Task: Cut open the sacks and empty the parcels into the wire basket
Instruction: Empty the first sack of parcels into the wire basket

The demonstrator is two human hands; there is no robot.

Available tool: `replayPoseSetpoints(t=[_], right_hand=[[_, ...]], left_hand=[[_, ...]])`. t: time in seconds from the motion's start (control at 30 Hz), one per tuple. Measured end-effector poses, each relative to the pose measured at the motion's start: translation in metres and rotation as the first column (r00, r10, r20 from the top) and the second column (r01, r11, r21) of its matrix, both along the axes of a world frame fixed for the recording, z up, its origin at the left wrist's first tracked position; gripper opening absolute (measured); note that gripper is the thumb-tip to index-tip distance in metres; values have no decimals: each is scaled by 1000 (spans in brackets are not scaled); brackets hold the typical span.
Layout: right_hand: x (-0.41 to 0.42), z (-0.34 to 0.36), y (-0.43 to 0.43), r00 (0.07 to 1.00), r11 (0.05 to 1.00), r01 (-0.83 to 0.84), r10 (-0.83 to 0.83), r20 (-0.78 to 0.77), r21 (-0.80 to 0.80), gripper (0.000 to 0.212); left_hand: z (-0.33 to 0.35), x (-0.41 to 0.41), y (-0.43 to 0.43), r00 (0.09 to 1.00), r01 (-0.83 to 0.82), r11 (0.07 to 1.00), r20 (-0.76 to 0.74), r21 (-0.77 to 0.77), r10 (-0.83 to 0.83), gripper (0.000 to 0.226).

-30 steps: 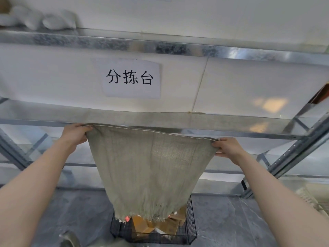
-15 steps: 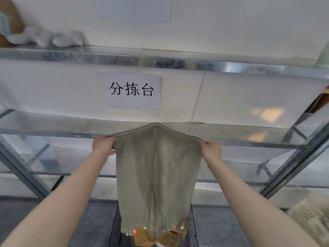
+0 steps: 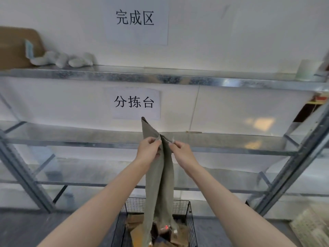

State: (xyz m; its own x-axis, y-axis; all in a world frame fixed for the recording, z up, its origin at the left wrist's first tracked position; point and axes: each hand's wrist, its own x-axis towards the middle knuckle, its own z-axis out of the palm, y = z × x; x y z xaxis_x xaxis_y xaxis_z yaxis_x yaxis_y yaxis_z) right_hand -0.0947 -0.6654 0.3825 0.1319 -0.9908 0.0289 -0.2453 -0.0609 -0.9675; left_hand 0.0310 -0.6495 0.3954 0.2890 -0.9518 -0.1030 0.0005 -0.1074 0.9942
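In the head view the left hand [image 3: 148, 151] and right hand [image 3: 179, 152] each pinch the top hem of the grey-green sack [image 3: 158, 186], close together. The sack hangs folded lengthwise — long axis vertical, one corner pointing up — with its frayed lower end inside the wire basket [image 3: 187, 209] among the cardboard parcels [image 3: 137, 227].
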Motion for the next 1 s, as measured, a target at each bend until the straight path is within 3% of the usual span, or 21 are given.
replayPoseSetpoints(t=[0.2,0.3,0.4,0.57,0.67,0.83,1.0], right_hand=[[-3,20,16,980,995,-100,97,176,9,18],[-8,24,20,977,991,-129,133,169,-33,16],[-13,29,19,989,997,-45,54,137,-68,18],[-31,47,21,979,1000,10,-9,204,-4,30],[-44,55,18,974,999,17,-25,227,38,29],[-61,63,12,962,995,22,-46,269,92,25],[-80,71,12,956,994,-12,-21,293,112,25]], left_hand=[[19,-15,17,994,57,993,100,-108,-47,21],[29,-18,25,994,106,992,19,-70,-105,31],[36,-13,30,987,144,989,-66,-44,-147,34],[26,33,35,987,-155,979,33,-130,160,20],[14,56,35,965,-251,964,49,-90,256,34],[2,65,29,999,-52,997,6,50,51,60],[9,58,21,996,73,993,-55,96,-68,38]])
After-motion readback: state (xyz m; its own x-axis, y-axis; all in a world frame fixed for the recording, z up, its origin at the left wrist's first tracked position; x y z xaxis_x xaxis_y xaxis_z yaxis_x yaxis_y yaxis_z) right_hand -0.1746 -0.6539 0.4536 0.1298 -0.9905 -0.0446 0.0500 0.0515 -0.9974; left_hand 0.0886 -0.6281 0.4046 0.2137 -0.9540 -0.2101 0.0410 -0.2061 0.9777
